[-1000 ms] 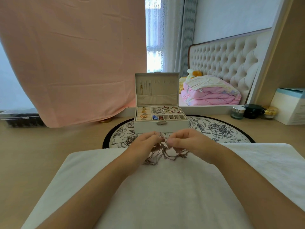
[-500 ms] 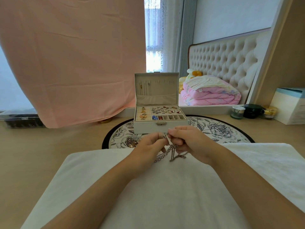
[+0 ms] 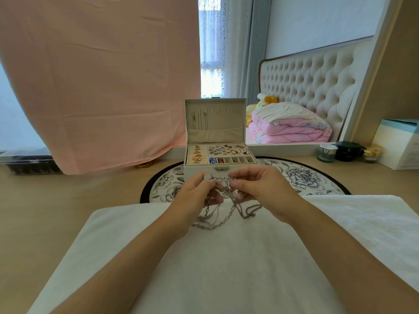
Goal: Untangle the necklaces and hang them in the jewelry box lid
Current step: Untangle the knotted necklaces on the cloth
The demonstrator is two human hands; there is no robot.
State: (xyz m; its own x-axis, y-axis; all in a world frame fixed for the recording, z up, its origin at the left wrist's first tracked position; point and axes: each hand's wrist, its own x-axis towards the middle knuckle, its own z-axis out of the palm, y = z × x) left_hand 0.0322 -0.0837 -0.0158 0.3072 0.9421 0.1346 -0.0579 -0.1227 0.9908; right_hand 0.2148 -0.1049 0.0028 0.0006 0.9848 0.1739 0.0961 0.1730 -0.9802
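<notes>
A tangle of silver chain necklaces hangs between my hands over a white towel. My left hand pinches one end of a chain and my right hand pinches the other, so a short stretch runs taut between them. The loose loops trail onto the towel below. Just beyond my hands stands the open cream jewelry box. Its upright lid has a row of hooks, with a few thin chains hanging at its left side.
The box sits on a round floral mat on a wooden table. Its tray holds rings, earrings and beads. Small jars and a white carton stand at the right. A pink cloth hangs at the left.
My hands have risen and moved apart, lifting the tangle off the towel and pulling a length of chain straight between them.
</notes>
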